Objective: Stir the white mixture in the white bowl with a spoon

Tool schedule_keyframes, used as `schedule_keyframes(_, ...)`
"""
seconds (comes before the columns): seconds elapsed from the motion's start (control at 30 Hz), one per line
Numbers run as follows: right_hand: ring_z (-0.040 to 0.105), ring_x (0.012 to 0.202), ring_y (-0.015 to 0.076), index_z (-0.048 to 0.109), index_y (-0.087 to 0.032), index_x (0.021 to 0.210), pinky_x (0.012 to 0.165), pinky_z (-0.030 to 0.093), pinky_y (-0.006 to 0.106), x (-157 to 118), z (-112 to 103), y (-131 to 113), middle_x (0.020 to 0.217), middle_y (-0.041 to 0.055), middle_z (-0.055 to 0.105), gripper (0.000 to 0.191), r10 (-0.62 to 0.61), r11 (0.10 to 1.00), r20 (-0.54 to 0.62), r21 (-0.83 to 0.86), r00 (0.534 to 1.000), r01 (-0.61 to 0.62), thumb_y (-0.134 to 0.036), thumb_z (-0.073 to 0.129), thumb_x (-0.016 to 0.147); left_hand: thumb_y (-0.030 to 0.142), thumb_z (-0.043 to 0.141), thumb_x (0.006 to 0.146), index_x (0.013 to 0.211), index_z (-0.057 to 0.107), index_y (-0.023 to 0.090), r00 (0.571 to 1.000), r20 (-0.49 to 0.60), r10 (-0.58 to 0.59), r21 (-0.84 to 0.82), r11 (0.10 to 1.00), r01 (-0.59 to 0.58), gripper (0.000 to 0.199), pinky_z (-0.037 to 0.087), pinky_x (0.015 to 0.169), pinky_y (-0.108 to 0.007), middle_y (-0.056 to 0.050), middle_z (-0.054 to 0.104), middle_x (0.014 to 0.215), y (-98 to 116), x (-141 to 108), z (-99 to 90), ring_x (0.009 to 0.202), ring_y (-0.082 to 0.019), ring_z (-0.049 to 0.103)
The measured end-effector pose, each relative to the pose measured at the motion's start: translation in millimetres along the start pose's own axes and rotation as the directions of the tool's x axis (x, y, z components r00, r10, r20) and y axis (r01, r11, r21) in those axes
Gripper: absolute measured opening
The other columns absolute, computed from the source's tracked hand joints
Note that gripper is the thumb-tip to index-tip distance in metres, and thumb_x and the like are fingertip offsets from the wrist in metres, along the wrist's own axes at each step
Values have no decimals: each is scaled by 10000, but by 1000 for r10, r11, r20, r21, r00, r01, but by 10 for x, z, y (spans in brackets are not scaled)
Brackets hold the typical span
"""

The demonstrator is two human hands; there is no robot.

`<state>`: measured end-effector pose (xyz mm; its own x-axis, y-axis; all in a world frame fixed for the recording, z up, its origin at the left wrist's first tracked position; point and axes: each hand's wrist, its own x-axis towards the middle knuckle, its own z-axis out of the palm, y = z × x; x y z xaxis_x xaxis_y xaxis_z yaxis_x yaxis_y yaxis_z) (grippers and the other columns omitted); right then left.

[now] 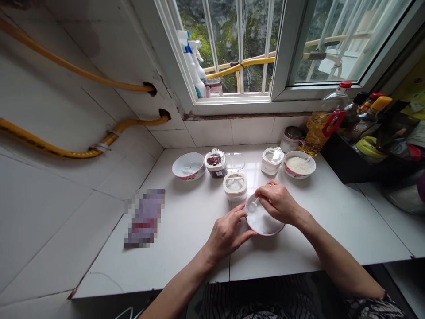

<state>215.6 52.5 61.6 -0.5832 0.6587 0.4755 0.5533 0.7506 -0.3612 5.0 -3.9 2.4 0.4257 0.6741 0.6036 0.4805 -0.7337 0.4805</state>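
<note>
My left hand (pixel 229 230) grips a white bowl with a pinkish rim (pixel 270 233) at its left side, thumb low and fingers along the edge. White powdery or grainy stuff (pixel 265 221) covers the bowl's inside. Pinched in my right hand (pixel 279 201) is a small white spoon (pixel 253 205), its tip inside the bowl at the upper left. Just behind the bowl stands a squarish clear jar with a white-framed lid (pixel 235 186), white contents showing inside. Fingers of the right hand hide part of the spoon's handle.
Farther back are a patterned bowl (pixel 188 177), a jar of dark red contents (pixel 215 161) with its lid raised, another lidded jar (pixel 272 160) and a bowl of pale powder (pixel 299 174). An oil bottle (pixel 318 130) stands right; a blurred packet-like thing (pixel 146 219) lies left.
</note>
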Motion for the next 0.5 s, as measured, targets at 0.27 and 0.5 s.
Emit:
schedule_keyframes(0.27,559,602,172,608,-201,809,767,443,348,-2,-105,56,694,26,694,204,56,997,-71,48,996,-52,-81,442,818,387,674,889,1082,534,179,1000,1,-2,2,1000,2,316,624,811,-356,-206,675,1235,2,4,0,1078,-280,707)
schedule_keyframes(0.5,560,627,172,613,-204,776,745,456,327,4,-26,30,693,25,693,200,112,989,-23,100,993,-109,-81,457,794,393,666,895,1088,531,187,1000,15,-13,11,1000,13,313,622,829,-379,-204,665,1254,10,5,-6,1071,-286,710)
